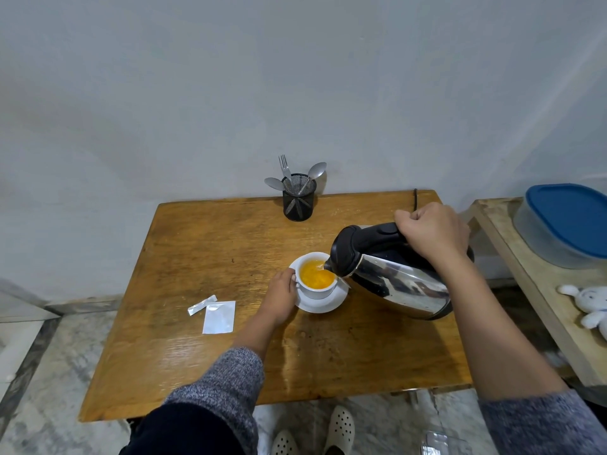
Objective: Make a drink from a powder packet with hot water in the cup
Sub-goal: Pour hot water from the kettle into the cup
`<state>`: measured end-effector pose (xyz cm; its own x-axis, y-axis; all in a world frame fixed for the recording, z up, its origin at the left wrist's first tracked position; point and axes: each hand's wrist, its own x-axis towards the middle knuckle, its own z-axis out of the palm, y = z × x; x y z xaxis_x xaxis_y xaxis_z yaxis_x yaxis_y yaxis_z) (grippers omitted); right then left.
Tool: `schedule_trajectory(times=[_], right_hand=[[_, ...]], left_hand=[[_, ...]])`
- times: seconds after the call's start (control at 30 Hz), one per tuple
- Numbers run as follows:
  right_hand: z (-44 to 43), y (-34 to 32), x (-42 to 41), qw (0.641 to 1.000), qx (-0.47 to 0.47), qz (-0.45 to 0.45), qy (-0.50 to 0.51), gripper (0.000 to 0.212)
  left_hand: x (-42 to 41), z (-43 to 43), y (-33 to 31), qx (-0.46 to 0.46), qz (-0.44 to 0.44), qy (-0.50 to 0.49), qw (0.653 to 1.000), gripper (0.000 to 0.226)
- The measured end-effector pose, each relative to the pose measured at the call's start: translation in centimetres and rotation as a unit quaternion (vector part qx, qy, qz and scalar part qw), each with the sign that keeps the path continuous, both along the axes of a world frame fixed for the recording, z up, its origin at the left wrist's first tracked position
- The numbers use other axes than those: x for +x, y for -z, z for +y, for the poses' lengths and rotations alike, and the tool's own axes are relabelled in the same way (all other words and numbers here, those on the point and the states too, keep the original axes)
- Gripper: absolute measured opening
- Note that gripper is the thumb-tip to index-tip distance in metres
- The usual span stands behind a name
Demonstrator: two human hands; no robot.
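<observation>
A white cup stands on a white saucer in the middle of the wooden table; orange liquid fills the cup. My left hand grips the cup's left side at the handle. My right hand is closed on the black handle of a steel kettle, which is tilted with its spout over the cup's right rim. A torn silver packet lies flat to the left, with its torn-off strip beside it.
A black mesh holder with spoons and a fork stands at the table's back edge by the wall. To the right is a lower wooden shelf holding a blue-lidded container and a white plush toy.
</observation>
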<state>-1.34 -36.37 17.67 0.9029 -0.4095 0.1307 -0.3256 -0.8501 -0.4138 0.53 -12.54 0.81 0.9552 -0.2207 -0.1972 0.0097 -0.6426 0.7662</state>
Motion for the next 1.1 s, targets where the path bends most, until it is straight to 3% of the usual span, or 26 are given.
schedule_trajectory(times=[0.43,1.1], right_hand=[[-0.3,-0.1,-0.2,1.000,0.005,-0.001,0.011,0.043],[-3.1,-0.4,-2.2,0.994,0.091,-0.042,0.050,0.049]], left_hand=[[0.0,0.0,0.1,-0.005,0.001,0.001,1.000,0.029],[0.1,0.0,-0.7,-0.008,0.004,0.005,1.000,0.029]])
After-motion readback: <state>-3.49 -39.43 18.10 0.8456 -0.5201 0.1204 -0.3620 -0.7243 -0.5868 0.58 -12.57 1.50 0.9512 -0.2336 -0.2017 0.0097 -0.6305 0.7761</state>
